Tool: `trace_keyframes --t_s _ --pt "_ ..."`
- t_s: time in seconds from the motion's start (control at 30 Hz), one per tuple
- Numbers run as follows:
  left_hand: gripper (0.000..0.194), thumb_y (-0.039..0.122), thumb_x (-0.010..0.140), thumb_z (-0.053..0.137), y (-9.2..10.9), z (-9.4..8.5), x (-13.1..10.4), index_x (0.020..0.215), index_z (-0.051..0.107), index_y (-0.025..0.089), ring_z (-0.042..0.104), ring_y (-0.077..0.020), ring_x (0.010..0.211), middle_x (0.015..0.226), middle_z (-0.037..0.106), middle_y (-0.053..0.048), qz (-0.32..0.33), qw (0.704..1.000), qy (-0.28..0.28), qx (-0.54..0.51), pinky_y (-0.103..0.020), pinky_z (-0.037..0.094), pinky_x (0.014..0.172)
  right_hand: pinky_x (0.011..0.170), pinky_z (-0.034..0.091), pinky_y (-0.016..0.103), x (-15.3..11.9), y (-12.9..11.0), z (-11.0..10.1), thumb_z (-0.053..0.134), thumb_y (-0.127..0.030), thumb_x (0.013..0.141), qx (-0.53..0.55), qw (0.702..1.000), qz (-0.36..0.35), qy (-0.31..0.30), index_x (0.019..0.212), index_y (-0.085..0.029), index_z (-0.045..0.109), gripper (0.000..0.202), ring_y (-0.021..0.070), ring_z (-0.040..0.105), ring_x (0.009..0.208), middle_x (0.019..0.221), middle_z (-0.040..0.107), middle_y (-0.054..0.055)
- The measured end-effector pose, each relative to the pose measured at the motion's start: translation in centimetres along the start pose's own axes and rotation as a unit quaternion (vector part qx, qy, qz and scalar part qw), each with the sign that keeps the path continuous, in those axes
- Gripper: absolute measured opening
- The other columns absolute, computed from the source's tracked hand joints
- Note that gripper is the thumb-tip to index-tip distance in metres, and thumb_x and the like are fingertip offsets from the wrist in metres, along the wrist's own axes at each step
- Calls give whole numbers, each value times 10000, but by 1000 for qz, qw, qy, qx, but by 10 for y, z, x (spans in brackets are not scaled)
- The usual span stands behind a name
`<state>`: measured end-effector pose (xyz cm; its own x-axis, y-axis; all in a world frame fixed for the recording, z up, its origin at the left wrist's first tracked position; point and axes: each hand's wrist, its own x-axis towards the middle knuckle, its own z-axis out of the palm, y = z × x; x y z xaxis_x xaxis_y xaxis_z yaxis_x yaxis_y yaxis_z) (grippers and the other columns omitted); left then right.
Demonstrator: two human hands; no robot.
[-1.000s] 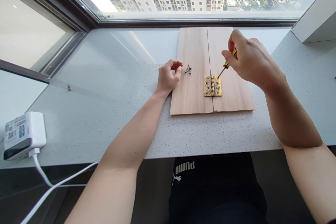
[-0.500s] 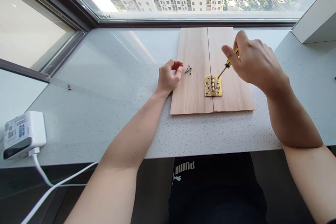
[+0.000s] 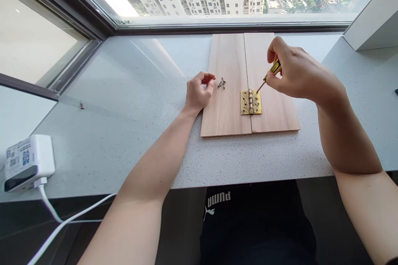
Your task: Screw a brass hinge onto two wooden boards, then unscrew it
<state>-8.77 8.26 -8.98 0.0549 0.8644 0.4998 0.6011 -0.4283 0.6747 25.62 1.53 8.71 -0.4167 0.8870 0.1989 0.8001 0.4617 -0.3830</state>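
While the right hand [image 3: 306, 72] pinches the screwdriver [image 3: 272, 71] over the hinge [image 3: 251, 102] across two boards [image 3: 228, 58], the left hand [image 3: 199, 91] rests by the screws [image 3: 222, 83], fingers loosely curled together.

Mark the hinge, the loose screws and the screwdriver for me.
Hinge [image 3: 251, 107]: head view, on its central knuckle.
Loose screws [image 3: 224, 87]: head view, on the lowest screw's head.
Screwdriver [image 3: 275, 66]: head view, on its yellow-and-black handle.
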Motion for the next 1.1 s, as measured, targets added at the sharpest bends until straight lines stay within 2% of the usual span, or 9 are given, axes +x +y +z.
trace_keyframes --t_s 0.07,0.13,0.23,0.3,0.47,0.63,0.73,0.9,1.1 --pt "167 191 1064 666 -1 0 0 1164 796 221 846 -241 1105 1178 885 -94 7 1000 3 -1 -401 718 1055 817 474 475 2 1 2 789 -481 1027 -6 1000 -7 7 1076 -321 500 334 344 611 919 971 658 85" --pt "161 183 1062 669 -2 1 0 1157 793 222 847 -243 1105 1174 885 -92 8 1000 3 -3 -408 721 1057 808 461 472 5 0 4 785 -537 1042 -20 999 15 23 1062 -315 495 366 339 606 889 966 659 91" --pt "139 178 1062 681 -2 2 0 1147 779 227 846 -248 1112 1172 882 -88 -1 1000 1 -6 -422 721 1069 785 437 472 7 -2 7 636 -660 1138 -40 994 86 57 1045 -308 511 385 321 579 786 861 621 80" --pt "134 176 1060 687 -2 3 1 1150 773 227 846 -249 1118 1175 881 -89 -4 1000 -1 -9 -427 719 1078 771 431 469 6 -3 8 547 -681 1176 -39 991 108 66 1023 -313 530 398 319 560 750 793 582 66" --pt "142 187 1063 674 -2 2 1 1149 783 216 850 -244 1109 1175 887 -98 6 1000 1 -7 -418 723 1066 774 471 478 2 -5 4 554 -598 1184 -12 998 59 27 1109 -328 588 283 323 577 765 794 632 64" --pt "138 197 1070 676 -2 1 0 1154 784 221 849 -245 1111 1181 889 -93 2 1000 -3 0 -423 726 1068 864 512 508 -2 -3 1 629 -535 1156 -9 1000 16 20 1177 -329 578 213 357 655 932 945 706 91" --pt "146 184 1070 674 -2 1 0 1161 782 220 847 -248 1119 1187 887 -95 1 1000 -5 2 -433 725 1079 859 505 507 0 -1 1 608 -560 1165 -22 999 30 21 1147 -314 575 249 362 665 957 1009 722 121" --pt "155 183 1065 669 -1 1 0 1164 784 218 846 -247 1111 1183 882 -96 4 1000 -2 -6 -433 727 1071 787 482 517 6 -1 6 481 -675 1189 -38 993 103 54 1119 -304 617 401 370 626 811 857 674 122" --pt "156 174 1060 669 -1 2 0 1156 781 226 842 -246 1120 1181 881 -91 -3 1000 0 -5 -430 725 1074 811 490 497 1 -6 4 510 -631 1183 -10 998 55 38 1185 -335 592 307 343 604 819 839 676 82"
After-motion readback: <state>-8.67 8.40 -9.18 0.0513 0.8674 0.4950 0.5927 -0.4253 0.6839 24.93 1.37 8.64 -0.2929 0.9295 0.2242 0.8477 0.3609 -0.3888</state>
